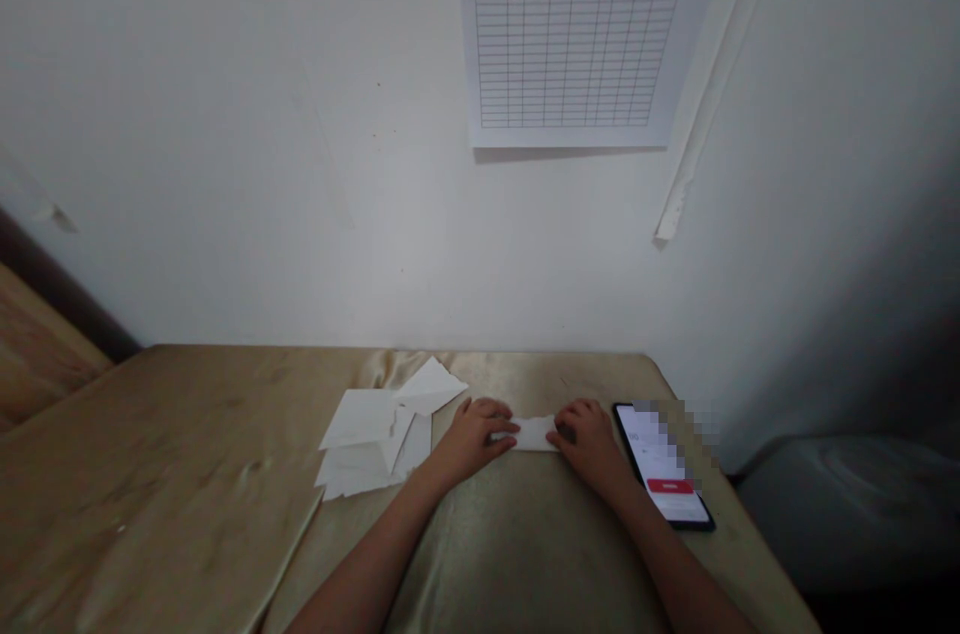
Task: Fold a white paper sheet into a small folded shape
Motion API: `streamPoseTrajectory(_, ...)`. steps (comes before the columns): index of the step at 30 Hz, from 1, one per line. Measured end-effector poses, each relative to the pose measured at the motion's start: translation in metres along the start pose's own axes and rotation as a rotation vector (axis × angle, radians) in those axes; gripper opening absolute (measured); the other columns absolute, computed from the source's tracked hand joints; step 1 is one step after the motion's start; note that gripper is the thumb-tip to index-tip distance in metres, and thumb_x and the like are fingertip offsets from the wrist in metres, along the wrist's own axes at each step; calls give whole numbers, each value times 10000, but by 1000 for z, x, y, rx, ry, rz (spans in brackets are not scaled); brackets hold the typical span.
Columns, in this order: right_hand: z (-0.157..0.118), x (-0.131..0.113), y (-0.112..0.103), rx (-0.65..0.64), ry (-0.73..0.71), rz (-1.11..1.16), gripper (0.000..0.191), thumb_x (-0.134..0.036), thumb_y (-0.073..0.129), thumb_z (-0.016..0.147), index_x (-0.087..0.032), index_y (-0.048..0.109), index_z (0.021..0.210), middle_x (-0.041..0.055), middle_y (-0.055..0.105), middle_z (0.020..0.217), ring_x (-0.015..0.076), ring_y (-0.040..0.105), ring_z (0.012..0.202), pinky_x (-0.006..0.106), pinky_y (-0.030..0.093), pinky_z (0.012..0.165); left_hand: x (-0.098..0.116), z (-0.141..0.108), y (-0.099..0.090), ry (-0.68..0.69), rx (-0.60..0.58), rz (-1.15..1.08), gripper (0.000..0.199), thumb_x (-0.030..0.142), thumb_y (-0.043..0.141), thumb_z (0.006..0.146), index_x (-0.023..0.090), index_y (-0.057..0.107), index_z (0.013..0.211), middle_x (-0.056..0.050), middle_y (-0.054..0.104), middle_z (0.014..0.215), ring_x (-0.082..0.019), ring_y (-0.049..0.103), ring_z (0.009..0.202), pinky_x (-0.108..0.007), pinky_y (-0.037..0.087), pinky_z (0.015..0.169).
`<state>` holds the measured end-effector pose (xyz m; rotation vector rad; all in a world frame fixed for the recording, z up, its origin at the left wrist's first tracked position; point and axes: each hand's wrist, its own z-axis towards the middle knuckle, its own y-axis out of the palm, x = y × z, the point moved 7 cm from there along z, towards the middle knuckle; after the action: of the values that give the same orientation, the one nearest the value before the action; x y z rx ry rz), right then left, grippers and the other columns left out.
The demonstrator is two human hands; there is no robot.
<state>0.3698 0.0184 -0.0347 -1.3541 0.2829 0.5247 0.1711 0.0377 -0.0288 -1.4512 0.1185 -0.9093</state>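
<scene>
A small strip of white paper (534, 434), with an uneven upper edge, lies on the cloth-covered table between my hands. My left hand (480, 434) is closed on the strip's left end, its fingers curled over the paper. At the right end, my right hand (586, 436) grips the strip between thumb and curled fingers. Left of my left hand lies a loose pile of white paper pieces (360, 419), some folded and some with torn edges. One piece (431, 386) sits at the top right of the pile.
A phone (667, 474) with a lit screen lies right of my right hand, near the table's right edge. The table (187, 474) has a shiny tan cover and meets a white wall (262, 164). A printed grid sheet (577, 54) hangs on the wall.
</scene>
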Motion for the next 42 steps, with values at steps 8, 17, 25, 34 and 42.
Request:
streamPoseTrajectory(8, -1, 4, 3, 49, -17, -64, 112, -312, 656, 874, -225, 704, 927, 78, 657, 1079, 277, 505, 1123, 401, 356, 990, 3, 0, -2, 0, -1, 25, 247, 394, 654, 913, 321, 746, 1130, -46, 692, 1237, -253, 551, 1225, -514, 284, 1135)
streamPoseTrajectory(17, 0, 10, 10, 62, 16, -92, 119, -327, 641, 885, -228, 688, 932, 79, 646, 1077, 285, 509, 1110, 402, 369, 944, 1, 2, 0, 6, 7, 42, 238, 386, 648, 922, 327, 738, 1133, -24, 687, 1234, -237, 545, 1220, -484, 282, 1127)
streamPoseTrajectory(25, 2, 13, 12, 71, 38, -112, 114, -324, 644, 882, -222, 691, 902, 83, 649, 1067, 277, 520, 1079, 404, 366, 938, 8, 0, -4, 23, 15, 47, 324, 444, 622, 928, 329, 694, 1222, -44, 678, 1238, -259, 530, 1221, -517, 250, 1141)
streamPoseTrajectory(34, 2, 13, 13, 102, 58, -110, 132, -340, 632, 896, -227, 695, 873, 81, 649, 1043, 278, 518, 1069, 406, 358, 933, 11, 1, -3, 2, -2, 90, 318, 411, 564, 968, 357, 659, 1266, -43, 662, 1225, -255, 509, 1219, -554, 201, 1154)
streamPoseTrajectory(42, 2, 12, 10, 135, 80, -126, 154, -359, 643, 890, -215, 691, 863, 85, 648, 999, 273, 529, 1020, 396, 365, 921, 10, 1, 1, -9, 19, 138, 285, 386, 576, 966, 392, 677, 1232, -38, 620, 1256, -259, 485, 1222, -575, 202, 1145)
